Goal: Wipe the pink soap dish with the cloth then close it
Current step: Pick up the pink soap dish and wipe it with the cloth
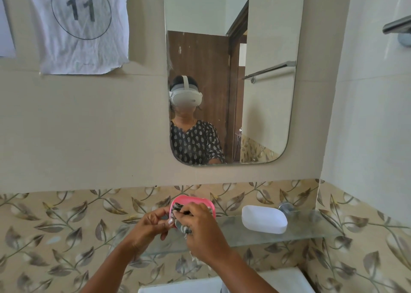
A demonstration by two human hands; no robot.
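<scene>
**Wiping the dish in mid-air**

My left hand [153, 222] pinches the nine o'clock edge of the oval pink plastic soap dish [193, 201], tilting its hollow toward me above the glass wall shelf [311, 226]. My right hand [200, 223], fingers curled round the patterned grey cloth [185, 227], presses it inside. At three o'clock lies the white translucent lid [263, 219], ready for closing.

Soap dish [193, 200] above glass shelf [311, 230] (held), lid [263, 219] right, mirror [233, 70] above
</scene>
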